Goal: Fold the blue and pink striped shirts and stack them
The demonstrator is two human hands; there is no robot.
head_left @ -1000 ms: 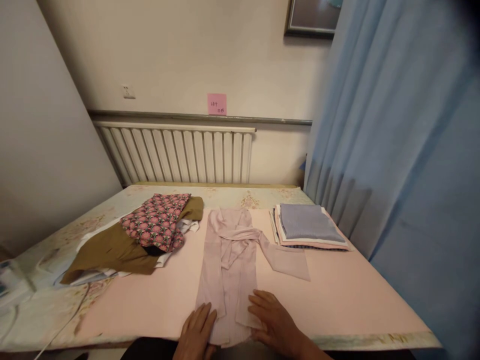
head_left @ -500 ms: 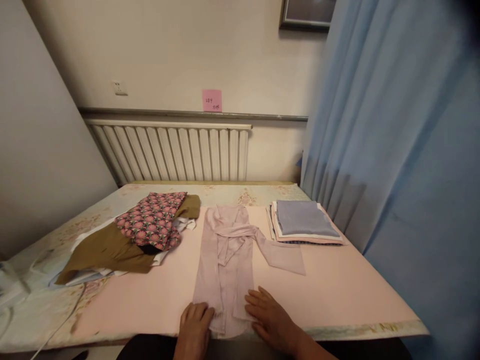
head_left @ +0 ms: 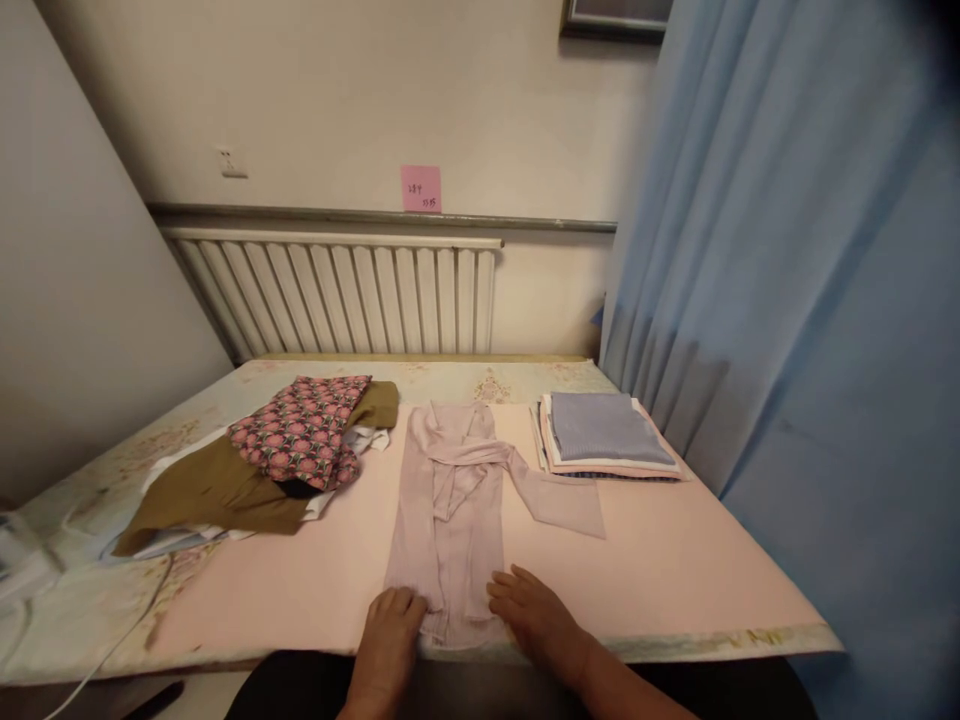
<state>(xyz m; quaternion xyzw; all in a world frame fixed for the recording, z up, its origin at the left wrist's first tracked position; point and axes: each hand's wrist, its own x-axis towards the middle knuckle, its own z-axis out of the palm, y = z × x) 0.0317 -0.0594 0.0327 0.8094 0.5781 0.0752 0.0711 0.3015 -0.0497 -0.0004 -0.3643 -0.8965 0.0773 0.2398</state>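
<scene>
Both hands lie flat and open on the near hem of the shirt [head_left: 450, 520]: left hand [head_left: 390, 630], right hand [head_left: 536, 620]. The shirt lies mid-surface [head_left: 675, 570], folded stack [head_left: 604, 435] to its right.

Both hands pressing garment [head_left: 450, 520] (lilac) — flat.

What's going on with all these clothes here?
A person has a pale pink garment laid lengthwise on the table, one sleeve sticking out to the right. The left hand and right hand both rest on its near hem. A loose pile of clothes lies to the left, and a neat folded stack sits at the far right.
</scene>
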